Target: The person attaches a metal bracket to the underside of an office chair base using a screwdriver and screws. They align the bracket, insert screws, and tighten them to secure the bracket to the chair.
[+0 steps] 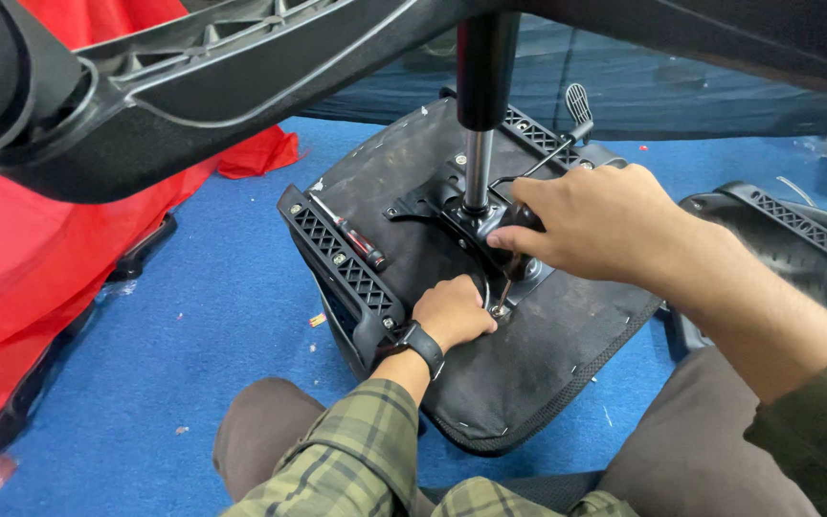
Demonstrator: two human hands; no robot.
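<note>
Screwdriver gripped upright by right hand; left hand steadies its tip.

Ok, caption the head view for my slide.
Right hand drives a dark-handled screwdriver into an upturned black chair seat's metal plate; left hand steadies the tip.

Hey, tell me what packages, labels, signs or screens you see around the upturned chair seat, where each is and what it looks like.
No signs or labels show.
Wristwatch: on the left hand's wrist, black band; its face is turned away, so no screen shows.
Red plastic bag: far left on the blue carpet, crumpled, glossy, perhaps packaging.
Small wrapper scrap: on the carpet left of the seat, too small to describe.
</note>
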